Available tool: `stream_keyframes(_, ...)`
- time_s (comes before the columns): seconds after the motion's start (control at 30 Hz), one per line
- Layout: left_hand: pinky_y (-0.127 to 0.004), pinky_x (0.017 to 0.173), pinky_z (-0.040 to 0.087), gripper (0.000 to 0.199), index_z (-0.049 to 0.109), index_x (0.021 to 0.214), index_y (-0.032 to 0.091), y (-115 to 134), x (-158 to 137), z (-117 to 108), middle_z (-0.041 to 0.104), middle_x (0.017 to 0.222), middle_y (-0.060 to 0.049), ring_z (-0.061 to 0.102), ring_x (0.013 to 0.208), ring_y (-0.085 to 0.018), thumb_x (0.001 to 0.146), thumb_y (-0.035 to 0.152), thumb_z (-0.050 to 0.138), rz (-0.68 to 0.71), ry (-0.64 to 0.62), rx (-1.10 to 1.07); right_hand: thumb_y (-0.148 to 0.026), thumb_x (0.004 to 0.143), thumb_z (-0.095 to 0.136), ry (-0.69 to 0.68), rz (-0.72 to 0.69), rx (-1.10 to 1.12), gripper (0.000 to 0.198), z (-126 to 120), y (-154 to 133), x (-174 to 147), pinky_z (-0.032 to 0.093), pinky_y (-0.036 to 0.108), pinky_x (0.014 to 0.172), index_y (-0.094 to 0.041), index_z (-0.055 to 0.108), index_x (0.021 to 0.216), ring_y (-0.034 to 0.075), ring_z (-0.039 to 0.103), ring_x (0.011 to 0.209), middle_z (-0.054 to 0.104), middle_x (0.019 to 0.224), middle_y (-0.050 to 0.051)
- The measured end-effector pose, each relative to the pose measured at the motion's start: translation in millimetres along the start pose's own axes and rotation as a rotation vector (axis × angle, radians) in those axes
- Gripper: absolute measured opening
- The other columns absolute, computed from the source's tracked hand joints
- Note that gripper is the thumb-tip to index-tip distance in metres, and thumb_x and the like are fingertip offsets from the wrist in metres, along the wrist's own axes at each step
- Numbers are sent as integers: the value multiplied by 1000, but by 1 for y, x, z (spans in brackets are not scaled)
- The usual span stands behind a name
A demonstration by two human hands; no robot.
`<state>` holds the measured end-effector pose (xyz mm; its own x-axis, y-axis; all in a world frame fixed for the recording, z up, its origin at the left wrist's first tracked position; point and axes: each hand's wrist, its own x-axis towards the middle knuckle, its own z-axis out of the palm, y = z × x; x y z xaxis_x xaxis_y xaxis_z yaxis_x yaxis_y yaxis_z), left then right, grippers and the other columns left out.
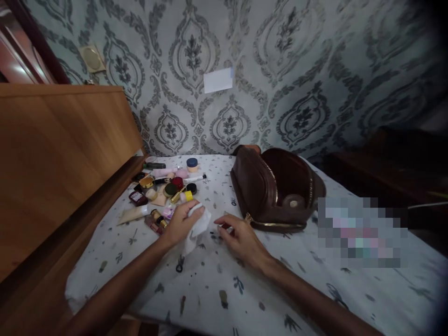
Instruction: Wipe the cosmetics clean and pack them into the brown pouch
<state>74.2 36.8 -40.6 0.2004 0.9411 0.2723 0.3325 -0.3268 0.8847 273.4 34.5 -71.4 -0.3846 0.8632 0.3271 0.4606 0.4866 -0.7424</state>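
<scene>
My left hand [182, 221] is closed around a crumpled white tissue [200, 221], whose lower end hangs down toward the cloth. To its right, my right hand [241, 238] hovers over the table with fingers curved and slightly apart, and I make out nothing held in it. Just left of and beyond my left hand lies a cluster of cosmetics: a cream tube [135, 213], a dark red bottle [137, 198], a jar with a navy lid [192, 164] and several small pots. Beyond my right hand, a brown makeup bag [254, 186] stands unzipped, its dark inside showing.
A white patterned cloth [196, 298] covers the table. On the left rises a wooden panel [63, 163]; behind is a patterned wall [229, 112] with a white paper [218, 80]. A blurred-out item [360, 233] lies on the right.
</scene>
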Motion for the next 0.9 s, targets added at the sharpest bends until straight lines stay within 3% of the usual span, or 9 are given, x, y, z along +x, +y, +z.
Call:
stream_keyframes(0.07, -24, 66, 42, 32, 54, 77, 19, 1, 5, -19, 52, 73, 2, 51, 71, -15, 92, 47, 48, 35, 57, 147, -22, 86, 51, -5, 44, 71, 20, 11, 1, 2, 50, 28, 61, -18, 69, 92, 18, 66, 75, 71, 85, 6)
stream_keyframes(0.17, -27, 75, 48, 33, 62, 94, 19, -3, 17, -62, 66, 89, -2, 60, 83, -18, 94, 43, 40, 24, 147, 534, -23, 85, 50, 2, 58, 105, 20, 25, 4, 0, 50, 30, 66, -18, 68, 88, 19, 64, 73, 71, 83, 5)
stream_keyframes(0.3, -33, 85, 48, 37, 63, 112, 16, -16, 44, -133, 70, 107, -9, 64, 97, -25, 92, 34, 38, -117, 280, 798, -24, 86, 47, 11, 37, 90, 23, 31, 8, -4, 49, 32, 67, -18, 69, 88, 19, 63, 71, 69, 82, 6)
stream_keyframes(0.43, -39, 87, 47, 47, 67, 113, 16, -36, 68, -180, 69, 115, -16, 63, 107, -35, 86, 50, 51, -325, 263, 1006, -24, 87, 47, -1, 27, 89, 23, 28, 7, -5, 49, 31, 64, -18, 69, 89, 19, 63, 70, 69, 81, 5)
stream_keyframes(0.53, -37, 84, 48, 54, 69, 111, 19, -52, 78, -184, 71, 113, -16, 66, 106, -36, 77, 60, 62, -436, 149, 1090, -24, 88, 46, -8, 15, 82, 23, 26, 4, -5, 50, 32, 64, -19, 68, 89, 19, 63, 70, 69, 83, 6)
stream_keyframes(0.67, -38, 82, 48, 56, 65, 117, 19, -62, 82, -176, 70, 119, -18, 65, 109, -38, 79, 60, 60, -524, 78, 1165, -22, 89, 47, -12, -9, 65, 21, 26, 3, -6, 51, 32, 64, -19, 68, 89, 19, 64, 70, 69, 82, 5)
stream_keyframes(0.77, -38, 77, 48, 55, 67, 110, 16, -56, 83, -177, 70, 116, -21, 65, 106, -39, 81, 61, 55, -552, 96, 1199, -22, 89, 47, -7, -28, 45, 21, 27, 5, -6, 50, 32, 62, -19, 68, 89, 19, 63, 68, 69, 81, 5)
stream_keyframes(0.9, -36, 73, 46, 62, 63, 112, 11, -26, 82, -183, 68, 116, -24, 64, 105, -39, 86, 64, 45, -494, 215, 1253, -22, 89, 48, -12, -23, 70, 20, 25, 5, -6, 51, 31, 63, -19, 68, 91, 19, 64, 70, 69, 83, 5)
